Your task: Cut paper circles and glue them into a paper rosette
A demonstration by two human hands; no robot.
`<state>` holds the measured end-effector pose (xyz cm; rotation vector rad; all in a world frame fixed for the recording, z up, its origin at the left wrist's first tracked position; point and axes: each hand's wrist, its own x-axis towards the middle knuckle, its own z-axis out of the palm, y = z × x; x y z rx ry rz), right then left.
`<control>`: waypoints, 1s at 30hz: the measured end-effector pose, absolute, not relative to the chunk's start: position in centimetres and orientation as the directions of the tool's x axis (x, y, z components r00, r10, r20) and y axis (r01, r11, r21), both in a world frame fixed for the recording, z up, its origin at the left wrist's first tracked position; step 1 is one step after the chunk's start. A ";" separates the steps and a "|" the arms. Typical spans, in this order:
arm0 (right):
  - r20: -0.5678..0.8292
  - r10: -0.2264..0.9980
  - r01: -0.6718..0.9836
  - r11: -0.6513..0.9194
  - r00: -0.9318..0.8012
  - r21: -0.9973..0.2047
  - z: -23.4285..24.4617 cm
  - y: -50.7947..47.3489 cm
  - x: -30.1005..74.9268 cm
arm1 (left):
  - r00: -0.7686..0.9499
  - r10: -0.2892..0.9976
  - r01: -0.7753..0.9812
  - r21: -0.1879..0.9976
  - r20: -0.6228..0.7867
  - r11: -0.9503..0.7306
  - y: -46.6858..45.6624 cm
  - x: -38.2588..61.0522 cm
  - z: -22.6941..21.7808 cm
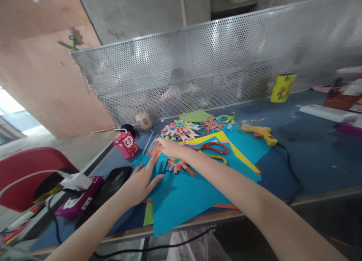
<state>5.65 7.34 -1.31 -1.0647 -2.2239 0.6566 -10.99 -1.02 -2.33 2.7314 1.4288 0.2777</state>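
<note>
Two bare hands work close together over a large sheet of bright blue paper (183,200) on a dark blue tabletop. The left hand (143,178) is spread, thumb well apart from the fingers; its fingertips rest by a narrow, bent flap of bright blue paper (161,164), apparently to steady it. The right hand (169,147) reaches across just beyond, fingers curled down over a small piece of orange paper (155,150); whether they pinch it I cannot tell. The flap lies between the hands, its long axis seeming to run from the left thumb away toward the right fingers.

Under the right wrist, a small multicoloured paper-strip rosette (177,164) points its orange tails rightward and toward the person. Red-handled metal scissors (203,146) lie beyond the right forearm, blades toward the right hand. Farther right, a yellow glue gun (261,133) points its nozzle left, probably parked within reach.
</note>
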 end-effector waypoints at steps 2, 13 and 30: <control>0.258 0.833 0.606 0.537 -0.489 -0.587 -1.0 7.4 7.3 | 0.511 0.856 0.842 0.156 0.080 -0.517 -0.2 -11.0 -2.8; 0.029 0.855 0.774 0.482 -0.517 -0.410 -1.2 4.1 12.4 | 0.400 0.891 0.877 0.192 0.214 -0.440 2.5 -6.4 -2.6; 0.049 0.844 0.704 0.476 -0.534 -0.527 -2.2 3.2 11.0 | 0.288 0.953 0.899 0.317 0.091 -0.302 0.7 -5.9 -2.7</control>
